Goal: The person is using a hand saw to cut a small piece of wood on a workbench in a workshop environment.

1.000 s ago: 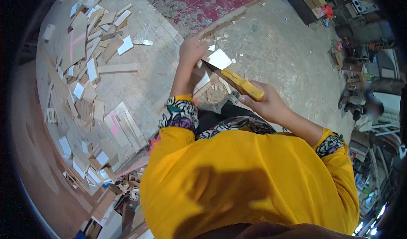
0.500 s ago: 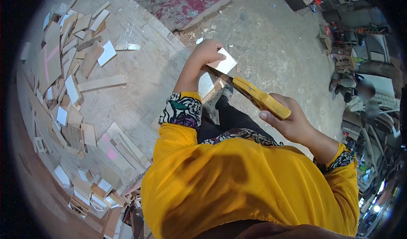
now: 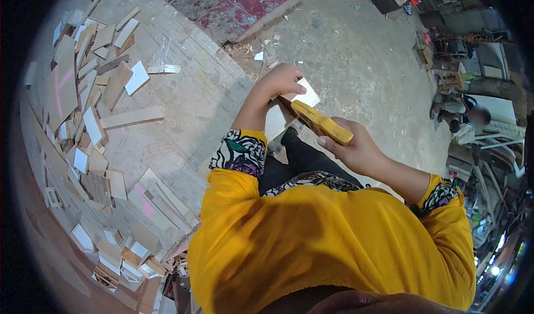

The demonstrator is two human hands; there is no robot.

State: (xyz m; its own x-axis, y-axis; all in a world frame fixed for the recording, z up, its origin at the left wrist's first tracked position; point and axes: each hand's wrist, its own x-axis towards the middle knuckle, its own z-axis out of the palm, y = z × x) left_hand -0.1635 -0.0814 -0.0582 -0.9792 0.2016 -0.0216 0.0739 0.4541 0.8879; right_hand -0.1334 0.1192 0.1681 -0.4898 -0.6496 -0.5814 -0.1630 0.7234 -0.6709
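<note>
My right hand (image 3: pixel 356 150) is closed around the yellow handle of a handsaw (image 3: pixel 321 122). Its dark blade points up and left and meets a white board (image 3: pixel 308 94) beside my left hand. With its thumb on the white face, my left hand (image 3: pixel 283 81) grips that board near its far end. More of a pale surface shows on the near side of the blade, but I cannot tell whether it is the same board. The cutting edge and the fingers under the board are hidden.
A wide wooden surface (image 3: pixel 183 105) lies to the left, with a heap of board offcuts (image 3: pixel 117 86) along its far side. My dark-trousered leg (image 3: pixel 308 152) is just below the saw. Concrete floor (image 3: pixel 361 52) stretches right, where another person (image 3: pixel 464 108) is near clutter.
My right hand and the saw have moved up and left, so less blade shows now. The left hand and the board appear slightly further right and lower.
</note>
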